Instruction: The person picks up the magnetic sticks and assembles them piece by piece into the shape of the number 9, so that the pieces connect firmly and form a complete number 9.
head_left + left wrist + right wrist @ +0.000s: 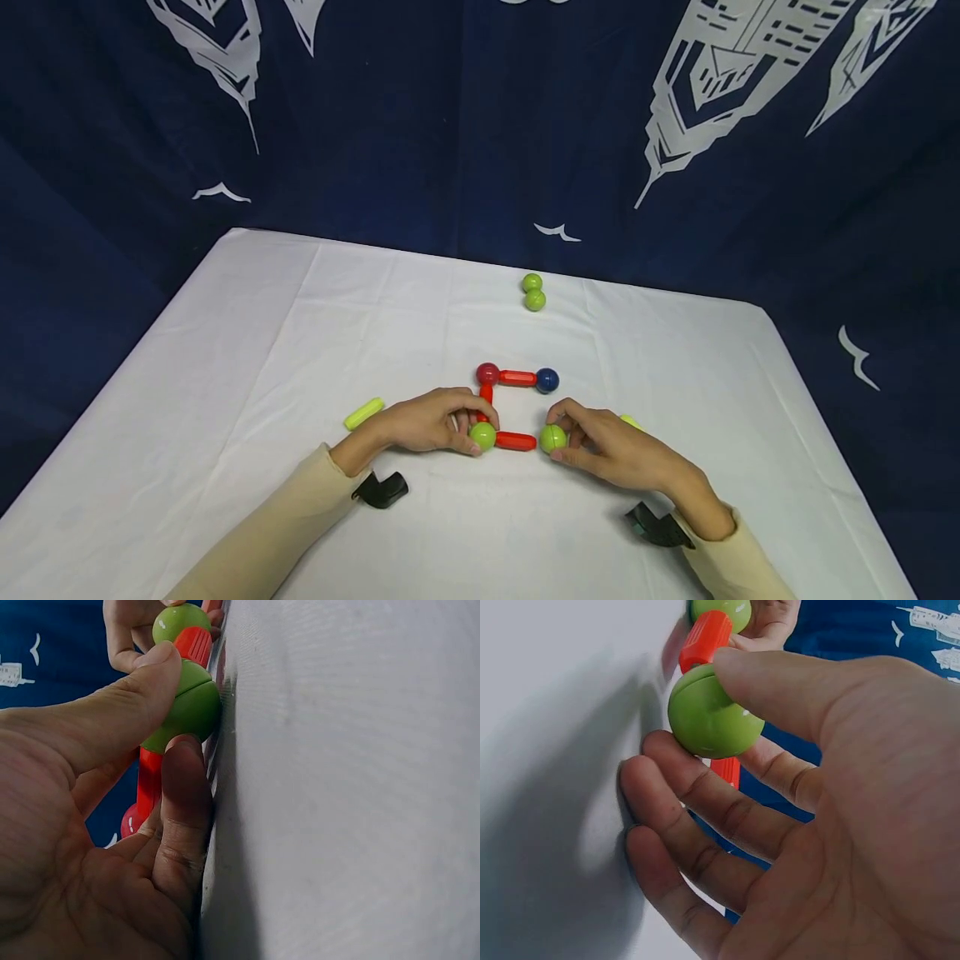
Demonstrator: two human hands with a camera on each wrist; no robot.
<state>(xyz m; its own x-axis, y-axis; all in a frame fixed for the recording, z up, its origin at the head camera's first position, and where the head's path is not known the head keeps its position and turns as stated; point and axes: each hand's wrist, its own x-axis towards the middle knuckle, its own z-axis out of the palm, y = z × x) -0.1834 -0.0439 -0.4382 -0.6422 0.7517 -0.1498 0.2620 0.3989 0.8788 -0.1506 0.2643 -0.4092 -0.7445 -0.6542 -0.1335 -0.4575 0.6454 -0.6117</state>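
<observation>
My left hand (pixel 431 421) pinches a green ball (pixel 483 436) between thumb and fingers at the near left corner of a red-rod frame. One red rod (pixel 516 441) runs right from that ball; another red rod (pixel 486 400) leads away to a dark red ball (pixel 487 373). A third red rod (pixel 517 378) joins the dark red ball to a blue ball (pixel 547 381). My right hand (pixel 618 450) holds a second green ball (pixel 712 716) between thumb and fingers, right at the free end of the near rod. In the right wrist view the other fingers spread below it.
Two green balls (pixel 534 298) lie together toward the far edge of the white-covered table (pixel 360 300). A yellow-green rod (pixel 364 413) is beside my left wrist. Another yellow-green piece (pixel 630 422) shows partly behind my right hand. A dark blue curtain (pixel 390 125) hangs behind.
</observation>
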